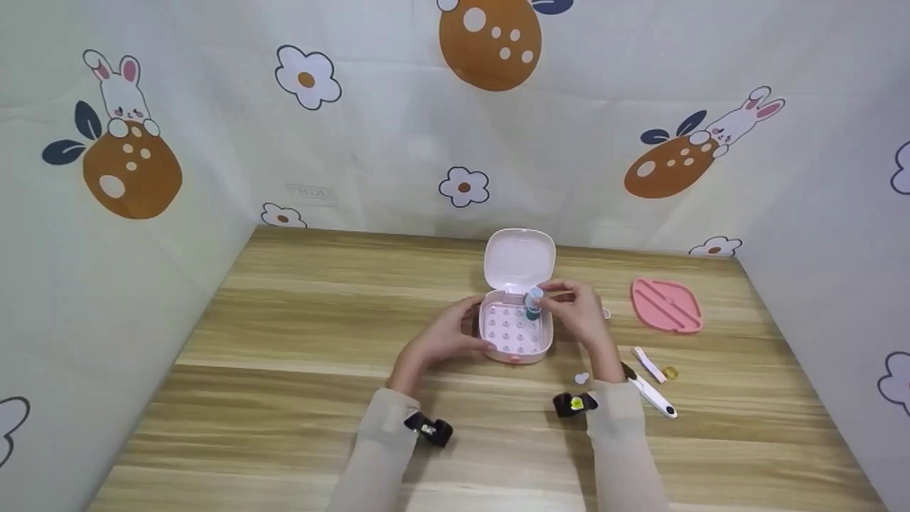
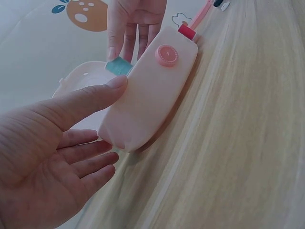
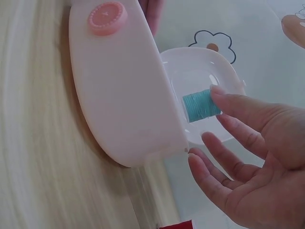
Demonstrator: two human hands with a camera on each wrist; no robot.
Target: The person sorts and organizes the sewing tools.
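Observation:
An open pale pink box [image 1: 515, 358] stands on the wooden table, its lid [image 1: 520, 257] tipped back toward the wall. Small printed motifs cover the box's inner floor. My left hand [image 1: 446, 333] holds the box by its left side, the thumb [image 2: 102, 95] on the rim and the other fingers along the wall. Over the box's back right part, my right hand [image 1: 581, 313] pinches a teal thread spool [image 3: 202, 106] between thumb and index finger. In the right wrist view its other fingers spread loosely near the box's corner. A round pink button [image 2: 167, 56] sits on the box's front.
A pink divided tray [image 1: 667, 306] lies at the right. Nearer me are a pale strip [image 1: 649, 365], a small yellowish ring [image 1: 670, 372] and a white-handled tool [image 1: 657, 400]. A small pale piece [image 1: 581, 378] lies by my right wrist. Something red [image 2: 187, 32] shows beside the box.

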